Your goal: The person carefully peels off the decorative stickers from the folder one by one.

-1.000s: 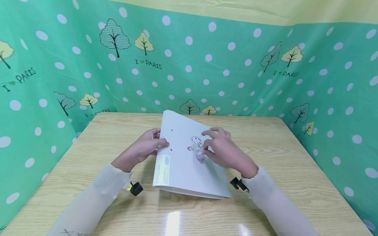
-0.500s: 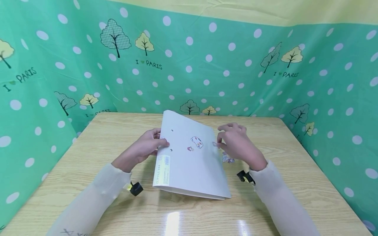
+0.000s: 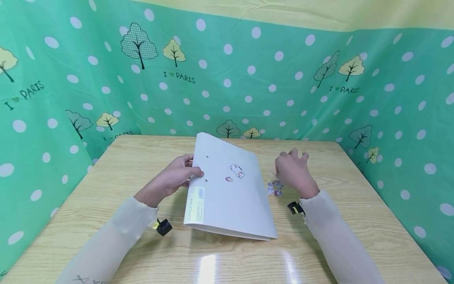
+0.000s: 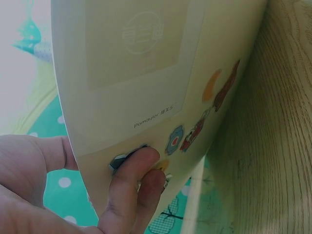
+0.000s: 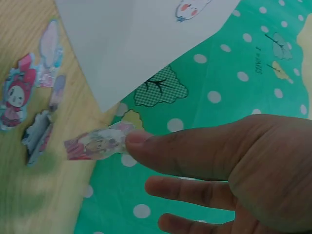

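A white clip file folder (image 3: 227, 205) is propped at a tilt on the wooden table. My left hand (image 3: 177, 173) grips its left edge, the thumb on the cover; in the left wrist view, fingers (image 4: 124, 190) press the other face, where several stickers (image 4: 174, 141) show. On the cover are a mask-shaped sticker (image 3: 237, 171) and a small red one. Right of the folder, my right hand (image 3: 294, 169) pinches a thin pink and white sticker (image 5: 100, 142). Close by it, several loose cartoon stickers (image 3: 274, 188) lie on the table, one a pink-hooded figure (image 5: 18, 92).
A wooden table (image 3: 340, 236) carries everything. Behind and at both sides hangs a green dotted curtain (image 3: 269, 98) with printed trees. Small black cameras (image 3: 164, 227) sit at both wrists.
My right hand has moved right, carrying the sticker from over the cover to beside the folder, uncovering the loose stickers on the table. My left hand and the folder have stayed put.
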Tool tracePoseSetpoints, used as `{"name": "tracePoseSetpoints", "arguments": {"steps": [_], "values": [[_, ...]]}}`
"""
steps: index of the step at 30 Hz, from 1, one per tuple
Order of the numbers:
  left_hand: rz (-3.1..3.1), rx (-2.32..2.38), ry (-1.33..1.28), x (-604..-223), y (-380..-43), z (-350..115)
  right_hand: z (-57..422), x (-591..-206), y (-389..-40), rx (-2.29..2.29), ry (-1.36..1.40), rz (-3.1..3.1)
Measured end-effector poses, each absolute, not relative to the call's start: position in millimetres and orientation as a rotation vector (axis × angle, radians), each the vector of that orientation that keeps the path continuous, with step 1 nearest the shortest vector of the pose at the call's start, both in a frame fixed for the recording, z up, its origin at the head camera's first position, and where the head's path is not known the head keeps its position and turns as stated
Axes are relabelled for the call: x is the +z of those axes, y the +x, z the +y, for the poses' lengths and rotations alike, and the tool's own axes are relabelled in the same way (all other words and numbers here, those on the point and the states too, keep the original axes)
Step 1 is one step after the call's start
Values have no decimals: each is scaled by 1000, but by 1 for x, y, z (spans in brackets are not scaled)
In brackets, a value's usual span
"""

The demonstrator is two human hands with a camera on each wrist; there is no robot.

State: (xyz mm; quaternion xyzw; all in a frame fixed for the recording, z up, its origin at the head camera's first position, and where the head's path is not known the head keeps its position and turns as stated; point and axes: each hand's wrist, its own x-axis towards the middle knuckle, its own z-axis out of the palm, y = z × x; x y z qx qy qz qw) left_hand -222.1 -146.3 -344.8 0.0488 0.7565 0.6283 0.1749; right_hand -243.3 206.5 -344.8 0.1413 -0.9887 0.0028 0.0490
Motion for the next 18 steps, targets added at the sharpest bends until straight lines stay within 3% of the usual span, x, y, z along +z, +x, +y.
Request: {"name": "tracePoseSetpoints", "arguments": {"steps": [18], "values": [[2150, 1774, 141, -342, -221, -145, 203, -348, -244, 131, 489, -3200]]}}
